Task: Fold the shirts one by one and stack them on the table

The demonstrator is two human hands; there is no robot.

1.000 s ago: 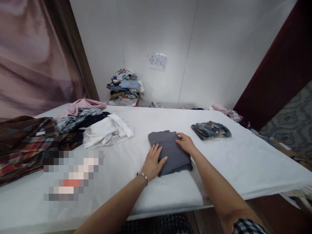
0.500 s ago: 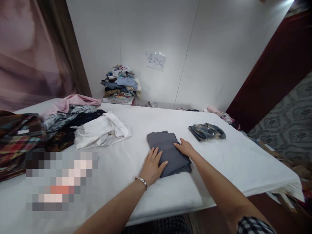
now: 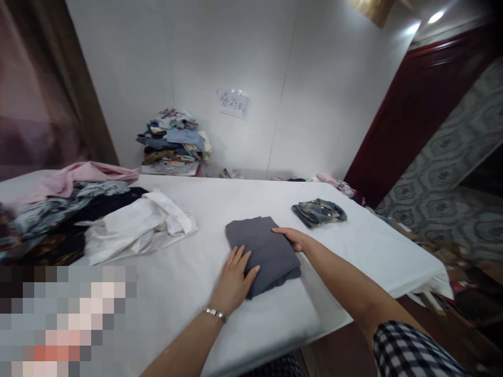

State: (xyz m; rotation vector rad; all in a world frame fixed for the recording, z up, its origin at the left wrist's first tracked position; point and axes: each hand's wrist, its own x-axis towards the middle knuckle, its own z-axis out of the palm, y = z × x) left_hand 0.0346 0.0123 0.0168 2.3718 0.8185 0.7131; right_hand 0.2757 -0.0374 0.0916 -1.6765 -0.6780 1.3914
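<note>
Folded gray garment (image 3: 265, 251): our left hand (image 3: 233, 277) lies flat on it, fingers spread; right hand (image 3: 296, 239) curls at its edge, grip unclear. One plaid shirt (image 3: 319, 212), far right.

Ceiling lights (image 3: 436, 17) glare at upper right; the wall (image 3: 236, 52) is softly lit. Coarse pixelation hides the lower left (the top-right corner darkens).

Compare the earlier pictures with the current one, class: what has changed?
The right hand has slid from near the far right corner of the folded grey garment slightly toward the person, along its right edge. The view has turned right. The left hand stays on the garment's left side; the plaid garment lies as before.
</note>
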